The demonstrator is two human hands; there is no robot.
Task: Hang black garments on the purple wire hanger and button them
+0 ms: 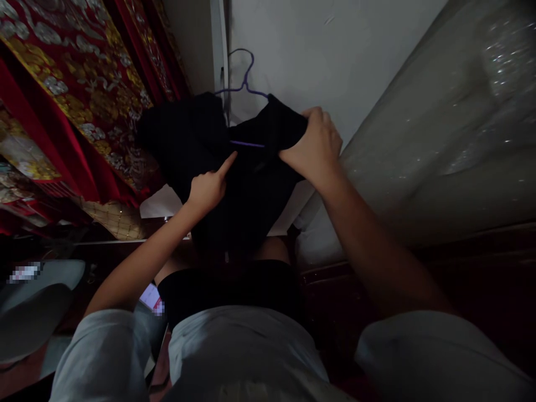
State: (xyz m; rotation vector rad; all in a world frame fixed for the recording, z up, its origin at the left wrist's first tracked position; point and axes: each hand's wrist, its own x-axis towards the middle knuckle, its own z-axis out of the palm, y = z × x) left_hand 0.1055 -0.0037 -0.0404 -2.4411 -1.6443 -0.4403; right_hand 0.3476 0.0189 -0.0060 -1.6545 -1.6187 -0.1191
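Observation:
A black top (251,201) hangs in front of me on a purple hanger (246,86). The hanger's hook and shoulders show above the neckline, and its lower bar shows through the neck opening. My right hand (320,145) is closed on the top's right shoulder, thumb at the front and fingers over the far side. Against the chest of the top lies my left hand (209,188). Its index finger is stretched toward the hanger bar, while the other fingers are curled in on the cloth. The left thumb is hidden. Folds in the cloth are hard to make out in the dim light.
Red cloth with gold and silver embroidery (96,106) hangs at the left. Behind the top is a pale panel (335,50). A large plastic-wrapped bulk (444,151) stands at the right. A grey chair (37,312) and a lit phone screen (149,297) are at lower left.

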